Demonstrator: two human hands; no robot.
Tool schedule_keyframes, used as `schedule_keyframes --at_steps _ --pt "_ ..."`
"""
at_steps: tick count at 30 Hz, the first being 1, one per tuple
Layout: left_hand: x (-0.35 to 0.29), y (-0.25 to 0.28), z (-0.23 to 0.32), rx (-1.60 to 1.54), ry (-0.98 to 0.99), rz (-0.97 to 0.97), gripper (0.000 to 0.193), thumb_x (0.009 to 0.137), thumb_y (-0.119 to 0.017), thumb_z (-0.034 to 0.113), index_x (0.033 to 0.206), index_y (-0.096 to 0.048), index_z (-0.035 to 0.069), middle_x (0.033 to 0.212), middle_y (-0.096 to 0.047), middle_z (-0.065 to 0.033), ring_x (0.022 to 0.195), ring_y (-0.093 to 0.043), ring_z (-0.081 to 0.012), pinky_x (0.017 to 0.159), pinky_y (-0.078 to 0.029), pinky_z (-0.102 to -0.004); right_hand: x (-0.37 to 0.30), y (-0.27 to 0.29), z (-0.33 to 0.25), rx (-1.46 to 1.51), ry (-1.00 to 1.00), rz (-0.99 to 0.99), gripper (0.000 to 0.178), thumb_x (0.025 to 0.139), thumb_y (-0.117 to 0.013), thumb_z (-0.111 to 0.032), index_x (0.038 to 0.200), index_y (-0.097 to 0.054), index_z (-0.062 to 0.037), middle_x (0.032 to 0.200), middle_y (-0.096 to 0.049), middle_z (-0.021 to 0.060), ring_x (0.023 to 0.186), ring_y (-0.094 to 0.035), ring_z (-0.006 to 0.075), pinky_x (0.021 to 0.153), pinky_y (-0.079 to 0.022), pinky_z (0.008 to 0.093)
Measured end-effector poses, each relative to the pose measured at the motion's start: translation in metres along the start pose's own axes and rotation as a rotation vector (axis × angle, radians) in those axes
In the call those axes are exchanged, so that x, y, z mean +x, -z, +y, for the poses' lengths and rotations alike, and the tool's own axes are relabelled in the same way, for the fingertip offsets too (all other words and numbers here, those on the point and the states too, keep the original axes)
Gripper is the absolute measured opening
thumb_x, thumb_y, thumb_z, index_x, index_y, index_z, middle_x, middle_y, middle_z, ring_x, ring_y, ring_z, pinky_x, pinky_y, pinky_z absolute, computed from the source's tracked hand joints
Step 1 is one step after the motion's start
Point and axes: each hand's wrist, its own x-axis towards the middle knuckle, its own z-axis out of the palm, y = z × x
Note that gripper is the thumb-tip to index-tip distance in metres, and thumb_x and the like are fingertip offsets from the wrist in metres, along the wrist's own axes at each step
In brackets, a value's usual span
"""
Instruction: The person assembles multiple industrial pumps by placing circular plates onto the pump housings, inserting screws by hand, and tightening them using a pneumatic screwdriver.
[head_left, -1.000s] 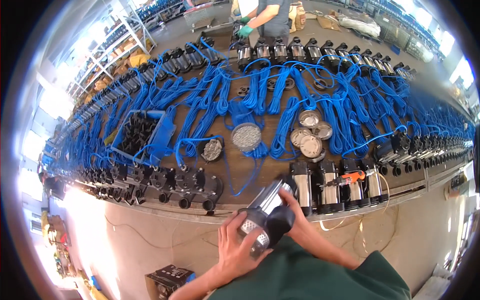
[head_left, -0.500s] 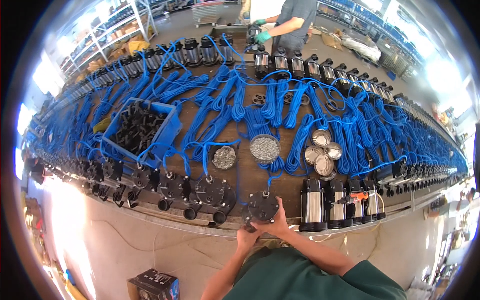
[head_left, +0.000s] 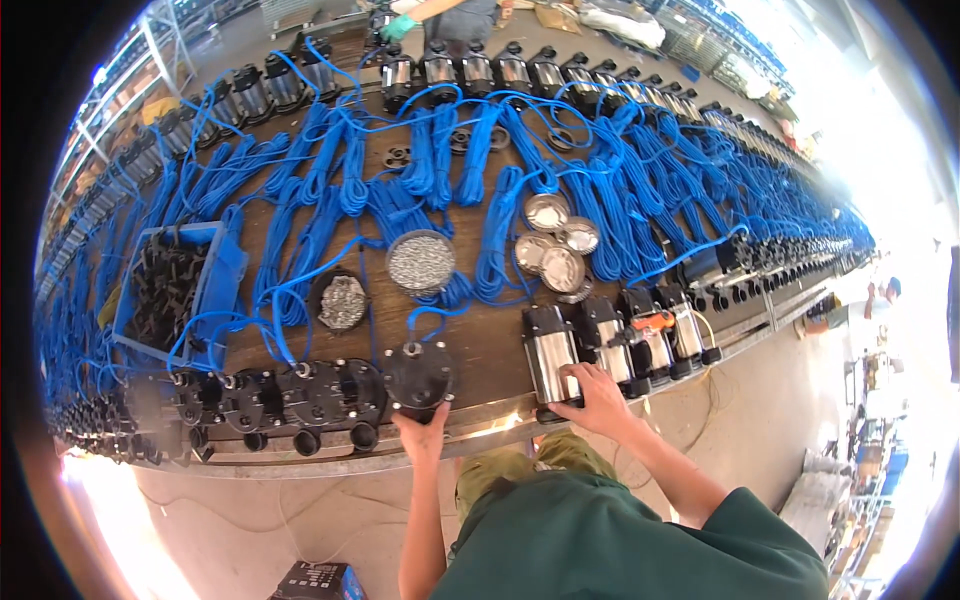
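Note:
My left hand [head_left: 422, 432] grips the lower edge of a submersible pump [head_left: 418, 376], its round black cover facing up and a blue cable coming from the top. At the table's front edge my right hand [head_left: 600, 402] has its fingers curved round the lower part of another submersible pump [head_left: 551, 358], which has a shiny steel body and black ends. Similar steel-bodied pumps stand close on its right. An orange and black power tool [head_left: 655, 322] lies across them. The undersides of both gripped pumps are hidden.
Black-topped pumps [head_left: 312, 392] line the front edge at left. Behind them are a blue crate [head_left: 222, 290] of black parts, a dish of small metal pieces [head_left: 421, 262], a darker bowl [head_left: 343, 302], steel caps [head_left: 562, 268] and coiled blue cables [head_left: 500, 240]. A gloved co-worker's hand [head_left: 398, 27] shows beyond.
My right hand has left the cable-fitted pump and moved right onto a steel-bodied one. My left hand stays on the first pump. The view has shifted to the right.

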Motion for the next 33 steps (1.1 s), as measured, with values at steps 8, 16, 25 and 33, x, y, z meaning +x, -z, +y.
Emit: schedule_keyframes --at_steps 8,16,25,33 --pt "-0.084 0.022 0.158 -0.223 -0.096 0.038 0.016 0.085 -0.067 0.011 0.093 -0.057 0.001 0.081 -0.055 -0.0015 0.073 -0.050 -0.0093 0.065 -0.040 -0.0237 -0.022 -0.015 0.069 0.134 0.289 -0.102 0.043 0.068 -0.079 -0.032 0.100 -0.060 -0.0100 0.094 -0.063 0.0115 0.090 -0.060 0.0319 0.078 -0.050 0.0407" --pt "-0.114 -0.036 0.116 -0.489 0.445 -0.065 0.034 0.094 -0.058 0.039 0.101 -0.059 0.006 0.088 -0.061 -0.0010 0.078 -0.054 -0.0103 0.069 -0.043 -0.0244 0.008 0.019 0.024 0.307 0.286 -0.292 0.034 0.062 -0.076 -0.033 0.077 -0.068 -0.0035 0.077 -0.066 0.0153 0.071 -0.063 0.0340 0.068 -0.051 0.0405" --pt "-0.004 -0.101 0.213 -1.186 0.669 -0.675 0.058 0.096 -0.046 0.049 0.115 -0.054 -0.005 0.067 -0.051 -0.0021 0.053 -0.041 -0.0133 0.057 -0.039 -0.0276 -0.080 0.170 0.018 1.587 -0.305 -0.282 0.025 0.072 -0.079 -0.015 0.086 -0.067 0.0019 0.078 -0.065 0.0059 0.072 -0.061 0.0140 0.072 -0.049 0.0278" --pt "-0.070 -0.060 0.159 -1.109 0.380 -0.445 0.024 0.100 -0.049 0.026 0.085 -0.052 0.007 0.059 -0.033 0.0035 0.054 -0.032 -0.0111 0.060 -0.038 -0.0306 -0.078 0.104 0.084 1.893 -0.730 0.047 0.032 0.076 -0.061 -0.028 0.084 -0.061 0.0030 0.075 -0.061 0.0137 0.070 -0.059 0.0247 0.070 -0.050 0.0336"
